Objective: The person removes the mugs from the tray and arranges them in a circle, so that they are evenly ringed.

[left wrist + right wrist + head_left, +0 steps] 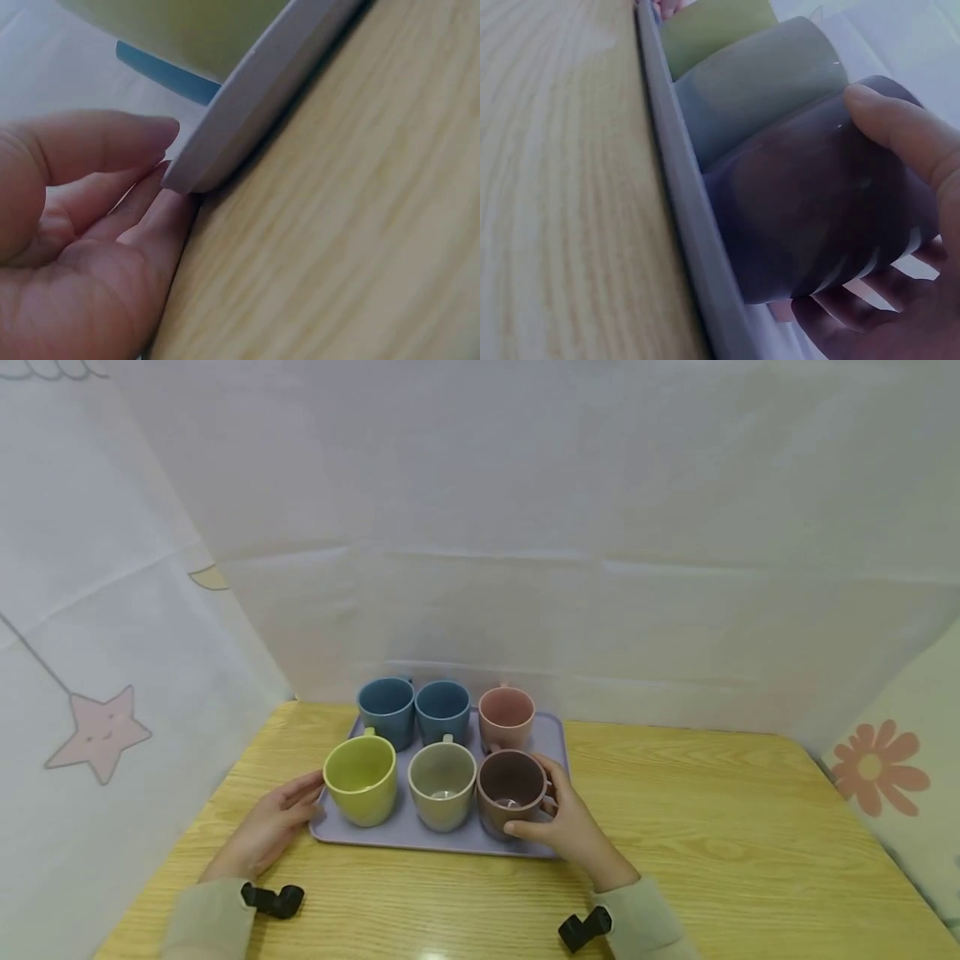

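Observation:
On a lilac tray (pixel 407 838) stand several mugs in two rows. My right hand (pixel 566 822) holds the dark brown mug (pixel 802 195) at the front right corner, thumb on its near side by the rim and fingers round its right side. The mug stands upright within the tray's rim. My left hand (pixel 273 822) is at the tray's left edge, beside the yellow-green mug (pixel 363 793). In the left wrist view its fingertips touch the tray's rim (pixel 225 127), the thumb slightly apart from it. Between those two mugs stands a grey-beige mug (pixel 442 789).
Two blue mugs (pixel 387 714) and a pink mug (pixel 507 714) form the tray's back row. The tray lies on a light wooden table (pixel 712 827), near its back edge. A white cloth (pixel 480 610) hangs behind, with printed cloth at both sides.

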{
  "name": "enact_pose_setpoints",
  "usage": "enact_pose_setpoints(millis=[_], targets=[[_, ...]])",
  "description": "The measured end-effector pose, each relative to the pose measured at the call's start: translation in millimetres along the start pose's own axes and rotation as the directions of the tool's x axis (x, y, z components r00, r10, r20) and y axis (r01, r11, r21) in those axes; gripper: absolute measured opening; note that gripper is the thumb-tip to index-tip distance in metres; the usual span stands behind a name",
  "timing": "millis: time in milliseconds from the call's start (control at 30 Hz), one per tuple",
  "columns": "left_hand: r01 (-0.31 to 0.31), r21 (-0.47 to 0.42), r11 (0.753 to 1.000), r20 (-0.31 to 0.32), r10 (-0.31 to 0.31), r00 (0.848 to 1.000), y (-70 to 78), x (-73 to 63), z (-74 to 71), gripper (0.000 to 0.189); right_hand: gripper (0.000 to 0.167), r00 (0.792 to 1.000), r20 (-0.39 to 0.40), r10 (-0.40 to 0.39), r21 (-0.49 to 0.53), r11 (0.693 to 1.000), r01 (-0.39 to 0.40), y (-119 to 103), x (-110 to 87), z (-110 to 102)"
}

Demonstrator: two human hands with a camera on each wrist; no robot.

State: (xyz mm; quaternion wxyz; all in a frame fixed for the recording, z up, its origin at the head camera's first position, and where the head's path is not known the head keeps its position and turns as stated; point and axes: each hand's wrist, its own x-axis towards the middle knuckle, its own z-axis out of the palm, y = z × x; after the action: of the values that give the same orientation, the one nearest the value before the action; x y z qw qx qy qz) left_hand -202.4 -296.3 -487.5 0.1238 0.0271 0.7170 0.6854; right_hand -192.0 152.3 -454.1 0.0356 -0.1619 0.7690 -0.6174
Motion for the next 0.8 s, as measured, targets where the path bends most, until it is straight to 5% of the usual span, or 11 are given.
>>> enact_pose_setpoints(millis=[233, 800], targets=[[0.030, 0.040, 0.999, -0.065, -0.027, 0.997, -1.2, 2.1, 1.3, 0.073, 0.100, 1.000, -0.027, -0.004, -0.012, 1.000, 0.004, 3.3, 0.2, 3.7], [0.027, 0.043, 0.999, -0.054, -0.024, 0.998, -2.3, 4.4, -2.8, 0.074, 0.098, 0.995, -0.101, 0.010, -0.062, 0.998, -0.016, 1.6, 0.6, 3.0]])
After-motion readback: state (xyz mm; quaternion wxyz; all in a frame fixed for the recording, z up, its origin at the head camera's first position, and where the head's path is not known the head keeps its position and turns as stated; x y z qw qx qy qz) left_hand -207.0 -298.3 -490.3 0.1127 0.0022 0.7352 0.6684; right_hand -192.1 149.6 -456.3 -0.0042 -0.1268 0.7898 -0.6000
